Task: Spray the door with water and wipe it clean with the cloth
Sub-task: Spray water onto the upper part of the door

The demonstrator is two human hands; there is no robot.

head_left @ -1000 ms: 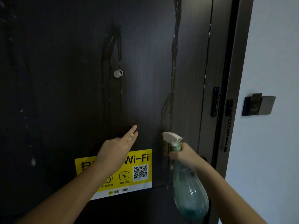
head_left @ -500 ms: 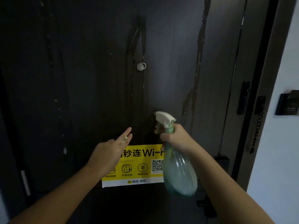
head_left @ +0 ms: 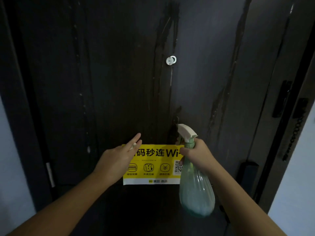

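The dark door (head_left: 119, 74) fills the view, with wet streaks running down from above the peephole (head_left: 171, 60) and along the right side. My right hand (head_left: 198, 155) grips the neck of a pale green spray bottle (head_left: 196, 189), its white nozzle (head_left: 185, 132) pointing at the door just above the yellow Wi-Fi sticker (head_left: 153, 166). My left hand (head_left: 117, 159) is held out in front of the sticker's left end with its fingers straight. A small pale bit shows between those fingers; I cannot tell what it is. No cloth is in sight.
A dark latch plate (head_left: 282, 97) and a hanging door chain (head_left: 294, 133) sit at the right edge of the door. A dark handle (head_left: 248, 174) is low on the right. A pale wall (head_left: 296, 176) lies to the right, and the dark frame (head_left: 15, 99) stands at the left.
My view has swung left, so the door now sits centred. My right hand has raised the bottle and brought it in towards the sticker. My left hand keeps its pose.
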